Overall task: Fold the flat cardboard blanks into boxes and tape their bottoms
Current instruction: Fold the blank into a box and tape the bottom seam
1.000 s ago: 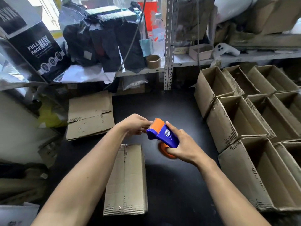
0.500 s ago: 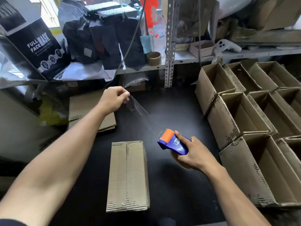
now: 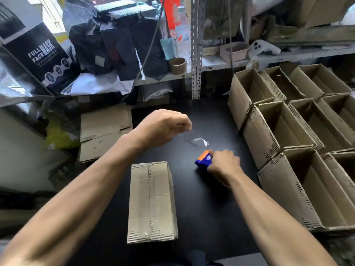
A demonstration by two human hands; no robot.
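Taping well means keeping the clear tape (image 3: 196,141) taut from left hand (image 3: 163,127), pinched on its end, to right hand (image 3: 223,166), clamped on dispenser (image 3: 204,160), just right of the folded box (image 3: 151,202) on the surface (image 3: 207,217), aligning over its seam.

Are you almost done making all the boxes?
Lots look done: the open boxes on the right are already folded. The folded box on the black table has closed flaps but no tape on its seam that I can see. The left hand pinches clear tape drawn from the dispenser in the right hand. Still left: the flat blanks stacked at the left.
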